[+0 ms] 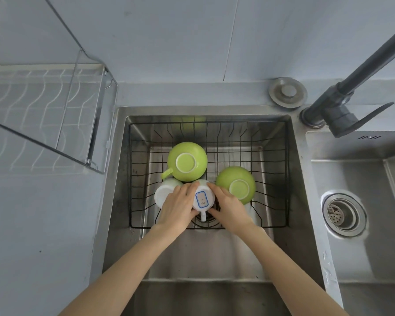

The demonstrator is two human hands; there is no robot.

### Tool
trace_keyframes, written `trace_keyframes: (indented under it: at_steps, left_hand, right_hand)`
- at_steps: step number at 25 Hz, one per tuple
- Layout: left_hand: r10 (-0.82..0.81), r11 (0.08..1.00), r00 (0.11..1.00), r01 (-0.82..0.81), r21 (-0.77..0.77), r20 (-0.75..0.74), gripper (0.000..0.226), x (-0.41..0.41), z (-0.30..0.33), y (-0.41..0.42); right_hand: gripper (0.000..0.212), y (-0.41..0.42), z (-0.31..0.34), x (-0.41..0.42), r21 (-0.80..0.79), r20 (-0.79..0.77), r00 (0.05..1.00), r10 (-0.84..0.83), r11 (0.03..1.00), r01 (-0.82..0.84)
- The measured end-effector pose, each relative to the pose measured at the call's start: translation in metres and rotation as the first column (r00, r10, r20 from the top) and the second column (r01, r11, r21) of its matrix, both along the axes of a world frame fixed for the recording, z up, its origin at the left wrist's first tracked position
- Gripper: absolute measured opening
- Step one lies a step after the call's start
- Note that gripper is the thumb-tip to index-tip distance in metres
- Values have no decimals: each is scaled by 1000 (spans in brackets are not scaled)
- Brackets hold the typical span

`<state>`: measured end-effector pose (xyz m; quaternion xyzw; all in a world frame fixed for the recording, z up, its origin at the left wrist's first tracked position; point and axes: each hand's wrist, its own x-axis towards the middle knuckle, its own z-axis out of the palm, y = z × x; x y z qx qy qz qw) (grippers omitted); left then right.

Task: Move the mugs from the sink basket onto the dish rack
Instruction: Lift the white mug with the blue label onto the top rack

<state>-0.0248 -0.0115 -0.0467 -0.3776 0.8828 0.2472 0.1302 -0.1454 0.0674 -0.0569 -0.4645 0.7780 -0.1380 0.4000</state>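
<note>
Grey-blue wall tiles and a matching desk frame a steel double sink [301, 201], with a wire sink basket [271, 156] seated in the nearer-left bowl. Both hands reach down into it: the left hand [177, 209] and the right hand [229, 207] press against opposite sides of a white mug [202, 198] turned bottom-up, a blue-bordered label on its base and its handle pointing back toward the wrists. The fingers curl round the mug's wall rather than hooking the handle, so the hold looks like a two-sided squeeze. Just outside the left hand lies a second white mug [163, 193], and beyond the fingertips sits an upside-down green mug [187, 161]; another green mug [236, 184] rests close against the outer side of the right hand. The dish rack [41, 115] stands well off past the left hand, up on the desk, and holds nothing visible yet. If the mugs are wet, a smooth wall squeezed between palms could slip on the lift. Crowding is the other risk: raising the white mug may knock its neighbours, chipping rims or rolling the green one. Its handle could also snag the basket wires.
</note>
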Motion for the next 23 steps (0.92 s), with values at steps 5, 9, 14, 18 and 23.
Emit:
trace_keyframes:
  at_steps: [5,9,14,18,23]
  left_hand:
    - [-24,998,998,27,49,-63,66,3,23,5]
    - [-64,997,989,68,28,-133,67,11,52,11]
    - [20,998,951,2,69,-310,72,32,102,21]
    - [45,998,908,-22,58,-418,72,54,138,35]
    - [13,1000,857,-14,3,-515,74,82,183,41]
  right_hand:
    - [65,12,30,-4,-31,-46,998,43,999,-45]
    - [66,26,61,-4,-84,-100,991,93,991,-102]
    - [68,44,108,0,-309,-120,984,130,937,-162]
    - [69,53,143,11,-438,-198,959,204,856,-273]
    - [68,58,188,32,-489,-283,931,230,800,-347]
